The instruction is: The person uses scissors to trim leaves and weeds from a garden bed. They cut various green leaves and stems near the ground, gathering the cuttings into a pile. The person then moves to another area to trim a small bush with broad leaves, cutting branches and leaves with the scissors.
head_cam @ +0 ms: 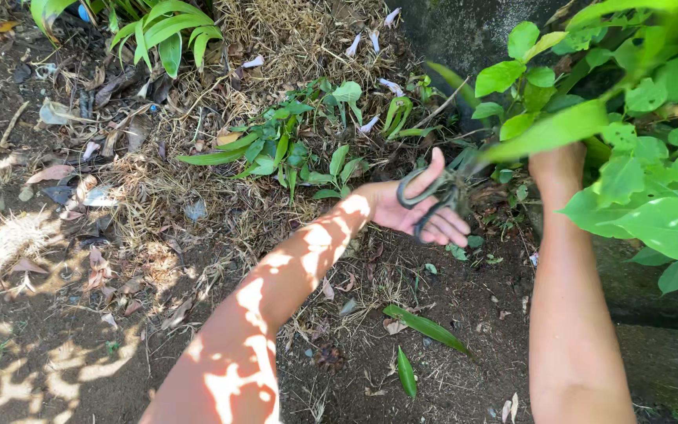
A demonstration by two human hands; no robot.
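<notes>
Mostly green shrub (629,157) at a dark concrete wall (464,31); dry grass litter (198,180) left of the shrub. Left hand (413,210), just left of the shrub, fingers through the loops of dark metal scissors (433,196), blades lost in the stems. Right hand (556,166) buried in shrub leaves, grip cannot be made out. Small white scraps (390,14) beside the wall.

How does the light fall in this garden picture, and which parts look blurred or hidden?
Head view: dappled sunlight patches the left forearm and brown soil; the dark metal scissors in the left hand sit in shade; near green leaves look soft and hide the right hand.
</notes>
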